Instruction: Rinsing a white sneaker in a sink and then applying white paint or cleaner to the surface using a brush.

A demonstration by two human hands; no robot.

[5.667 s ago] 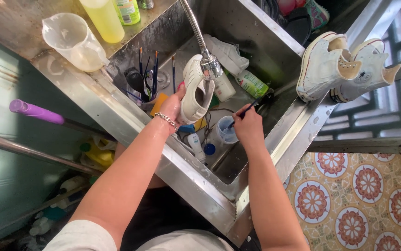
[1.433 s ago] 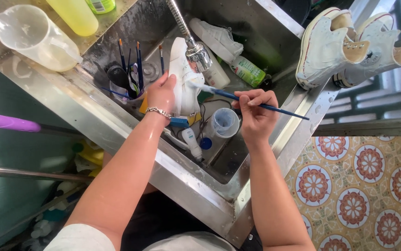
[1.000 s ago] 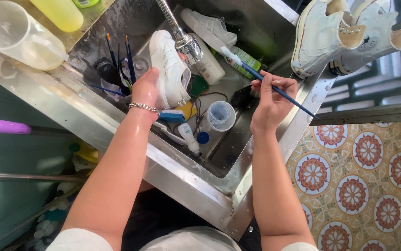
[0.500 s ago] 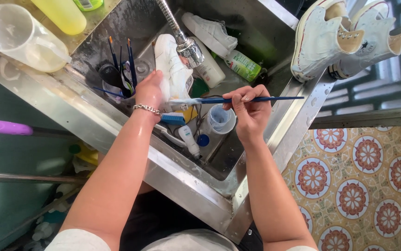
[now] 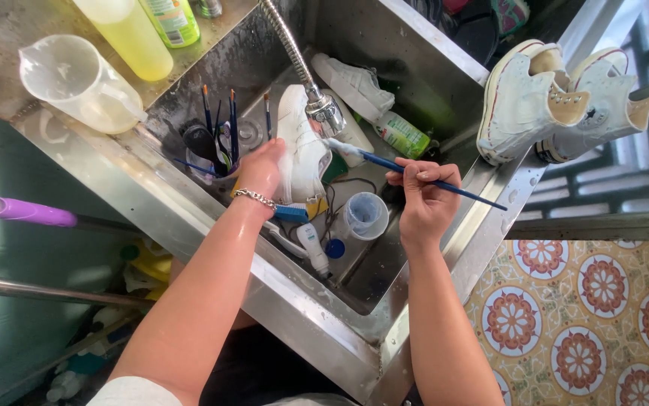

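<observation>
white sneaker [image 5: 299, 150] in left hand [image 5: 263, 170]; right hand [image 5: 423, 197] holds blue paintbrush [image 5: 407, 170]

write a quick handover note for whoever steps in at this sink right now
Left hand: grip on the white sneaker, held over the steel sink by the tap head.
Right hand: grip on the thin blue-handled brush, bristles at the sneaker's side.
Done, it seems: two white high-top shoes sit on the sink's right edge.
Left: this sneaker; another white shoe lies in the basin.
</observation>
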